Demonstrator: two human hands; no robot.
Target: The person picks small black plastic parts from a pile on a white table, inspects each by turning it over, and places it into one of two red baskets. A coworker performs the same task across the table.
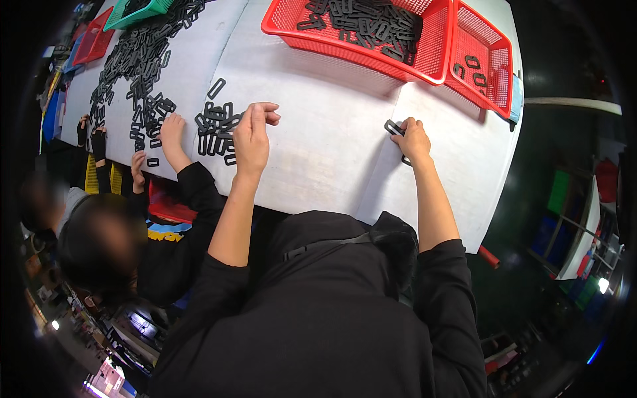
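My right hand [414, 140] is closed on a black oblong ring [393, 127] over the right part of the white table. Below its fingers, part of another black piece [406, 160] shows, mostly hidden by the hand. My left hand [253, 138] hovers at the right edge of a small pile of black oblong rings [213, 126]. Its fingers stretch to the right with nothing visible in them. One ring [216, 88] lies apart above that pile.
A large red basket [345, 54] full of black rings stands at the far side, with a smaller red basket [494, 106] holding several rings beside it. Leftward, a co-worker's hand [174, 136] is beside a long heap of rings [142, 63]. A green basket [142, 18] stands behind.
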